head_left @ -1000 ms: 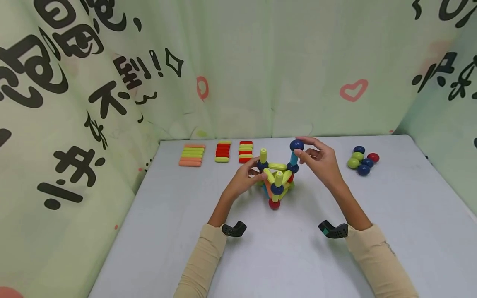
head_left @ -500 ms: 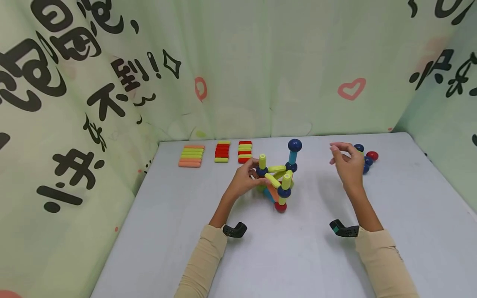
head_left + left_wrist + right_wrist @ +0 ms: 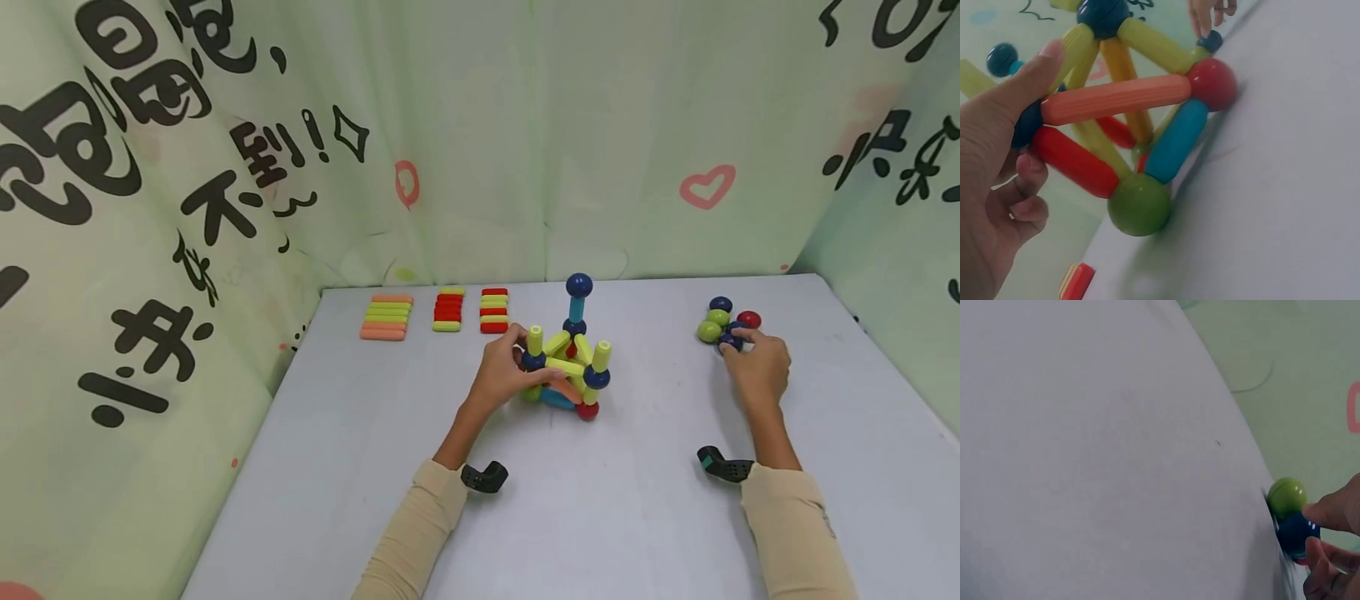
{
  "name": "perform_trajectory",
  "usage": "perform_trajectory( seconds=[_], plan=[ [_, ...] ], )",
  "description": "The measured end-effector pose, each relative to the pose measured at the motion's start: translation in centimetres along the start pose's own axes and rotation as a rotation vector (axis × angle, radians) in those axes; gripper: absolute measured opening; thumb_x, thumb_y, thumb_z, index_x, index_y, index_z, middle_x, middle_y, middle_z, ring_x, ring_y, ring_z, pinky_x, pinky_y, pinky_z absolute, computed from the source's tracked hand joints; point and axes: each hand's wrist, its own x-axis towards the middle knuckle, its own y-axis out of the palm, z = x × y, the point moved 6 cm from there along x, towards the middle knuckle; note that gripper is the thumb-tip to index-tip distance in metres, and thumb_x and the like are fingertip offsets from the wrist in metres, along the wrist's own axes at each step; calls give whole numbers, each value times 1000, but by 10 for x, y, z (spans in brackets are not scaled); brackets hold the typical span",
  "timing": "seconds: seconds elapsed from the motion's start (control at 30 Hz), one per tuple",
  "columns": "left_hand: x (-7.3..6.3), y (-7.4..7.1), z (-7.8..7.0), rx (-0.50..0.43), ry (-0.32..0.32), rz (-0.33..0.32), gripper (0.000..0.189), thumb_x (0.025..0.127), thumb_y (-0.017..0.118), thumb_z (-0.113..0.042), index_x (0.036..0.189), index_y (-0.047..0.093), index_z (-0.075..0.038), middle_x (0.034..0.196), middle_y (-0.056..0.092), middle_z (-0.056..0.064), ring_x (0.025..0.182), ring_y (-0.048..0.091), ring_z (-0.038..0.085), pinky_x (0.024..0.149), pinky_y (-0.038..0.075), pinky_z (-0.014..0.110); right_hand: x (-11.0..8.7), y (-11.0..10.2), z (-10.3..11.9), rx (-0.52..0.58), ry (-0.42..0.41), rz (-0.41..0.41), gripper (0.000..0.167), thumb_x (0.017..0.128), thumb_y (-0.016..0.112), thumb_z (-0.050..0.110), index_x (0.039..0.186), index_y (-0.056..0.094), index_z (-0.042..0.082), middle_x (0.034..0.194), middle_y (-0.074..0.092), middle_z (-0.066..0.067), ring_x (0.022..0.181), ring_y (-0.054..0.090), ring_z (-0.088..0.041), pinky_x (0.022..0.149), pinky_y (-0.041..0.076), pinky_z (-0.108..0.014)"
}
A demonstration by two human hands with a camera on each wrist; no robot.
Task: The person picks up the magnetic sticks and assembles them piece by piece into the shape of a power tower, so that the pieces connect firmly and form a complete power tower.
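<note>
My left hand [image 3: 501, 367] grips a dark blue ball [image 3: 533, 360] on the left side of a ball-and-stick magnetic structure [image 3: 564, 367] at the table's middle. Yellow, red, orange and light blue sticks join its balls; a light blue stick [image 3: 576, 309] topped by a dark blue ball rises at its back. In the left wrist view, the thumb lies over one blue joint, beside an orange stick [image 3: 1116, 100] and above a green ball [image 3: 1139, 205]. My right hand [image 3: 761, 367] pinches a loose dark blue ball [image 3: 1297, 533] between thumb and fingers, against a green ball [image 3: 1287, 497].
Beside the right hand lie several loose balls, among them a red ball [image 3: 748, 320] and a green ball [image 3: 708, 332]. Rows of sticks lie along the back left: orange and yellow sticks [image 3: 386, 317], then red and yellow sticks [image 3: 447, 310]. A printed curtain [image 3: 480, 167] hangs behind the table.
My right hand has left the blue ball atop the structure and moved right to the loose balls, where it pinches one. My left hand has turned the structure, its red-ball corner swinging right.
</note>
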Motion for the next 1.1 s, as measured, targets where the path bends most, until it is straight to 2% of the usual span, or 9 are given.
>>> perform_trajectory(
  seconds=[0.17,0.3,0.4,0.43,0.5,0.6,0.7,0.87,1.1],
  plan=[
    [-1,2,-7,44,42,-91,53,74,85,-39,99,50,-8,77,52,3,69,48,12,54,41,15,0,5,-5,-45,-22,14,48,95,58,19,137,51,-3,130,50,-34,122,43,-50,92,37,-59],
    [-2,2,-12,83,71,-132,53,74,84,-41,97,50,-7,77,52,3,69,49,11,54,41,15,-3,1,-6,-80,-33,-6,51,93,60,23,135,51,-5,125,53,-35,117,47,-50,84,40,-59],
    [-4,3,-14,105,86,-148,52,75,84,-40,97,50,-7,77,53,3,68,49,11,54,41,14,-9,-6,2,-75,-57,-37,53,94,59,28,136,50,-4,124,55,-33,111,50,-47,73,42,-49],
    [-5,3,-14,110,91,-153,52,74,84,-40,96,50,-7,77,53,3,68,49,11,54,41,14,-12,-8,8,-51,-76,-58,52,94,60,28,135,52,-3,123,57,-32,106,53,-43,72,41,-43],
    [-6,3,-14,118,103,-160,52,74,85,-39,96,50,-7,76,53,3,67,49,11,53,41,14,-18,-13,21,12,-128,-92,50,94,62,29,133,55,-1,124,59,-29,93,58,-27,69,41,-28],
    [-7,4,-14,121,117,-167,52,74,85,-38,95,50,-6,77,54,4,68,50,11,54,42,13,-31,-16,48,159,-224,-89,47,93,66,28,131,57,2,122,62,-26,72,55,-2,61,38,-10],
    [-7,4,-13,124,117,-172,52,75,85,-39,95,49,-7,80,56,4,71,52,11,57,45,13,-44,-14,77,295,-319,-17,47,92,67,28,131,57,4,116,62,-11,65,52,11,58,42,-5],
    [-7,4,-11,133,102,-156,51,76,83,-42,96,50,-8,80,55,3,71,53,11,58,46,13,-67,-8,119,441,-448,140,44,93,67,24,132,57,8,100,58,14,73,61,2,65,48,-9],
    [-6,2,-5,162,89,-79,49,79,78,-45,102,53,-10,77,57,2,62,47,10,52,40,16,-94,-4,158,563,-623,278,42,90,68,6,131,58,3,101,64,12,78,63,-6,75,53,-12]
  ],
)
